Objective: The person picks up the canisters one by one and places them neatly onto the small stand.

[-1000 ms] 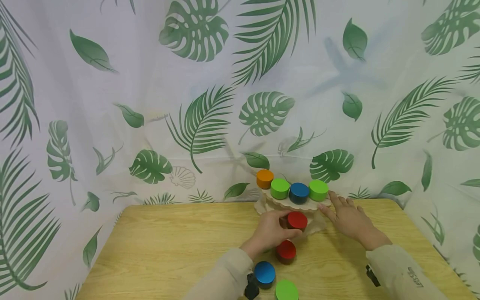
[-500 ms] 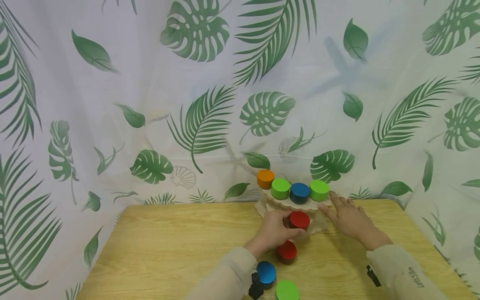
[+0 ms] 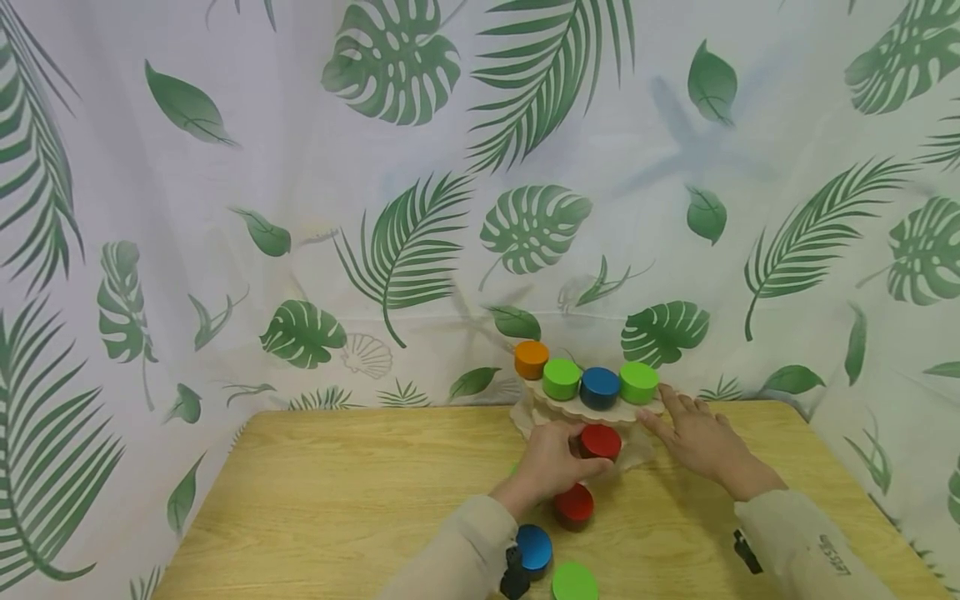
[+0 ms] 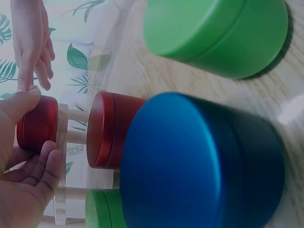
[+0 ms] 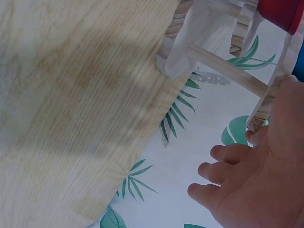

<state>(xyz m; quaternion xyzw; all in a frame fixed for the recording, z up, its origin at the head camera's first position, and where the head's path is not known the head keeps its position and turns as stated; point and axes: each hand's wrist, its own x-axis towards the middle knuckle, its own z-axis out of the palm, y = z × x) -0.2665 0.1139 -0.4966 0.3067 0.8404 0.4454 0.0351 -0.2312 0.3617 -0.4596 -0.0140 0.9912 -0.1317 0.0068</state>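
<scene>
A tiered wooden stand (image 3: 637, 410) with scalloped shelves stands towards the back right of the table. My left hand (image 3: 547, 462) pinches a red round tin (image 3: 600, 442) between thumb and fingers, at the tier below the top shelf; whether it touches the tier I cannot tell. The right hand (image 3: 697, 437) has thumb and index finger at the top shelf's right end, one on either side, its other fingers loosely extended (image 5: 223, 171). Along the top shelf sit an orange tin (image 3: 531, 360), two green ones and a blue tin (image 3: 599, 388).
On the table (image 3: 337, 492) before the stand are another red tin (image 3: 573, 506), a blue tin (image 3: 534, 547) and a green tin (image 3: 575, 582). Another green tin (image 4: 104, 209) is mostly hidden behind the left wrist. A leaf-print curtain (image 3: 420, 275) hangs behind the table.
My left hand and the red tin have shifted slightly right along the stand, then stayed nearly still. The right hand has kept its place at the shelf end.
</scene>
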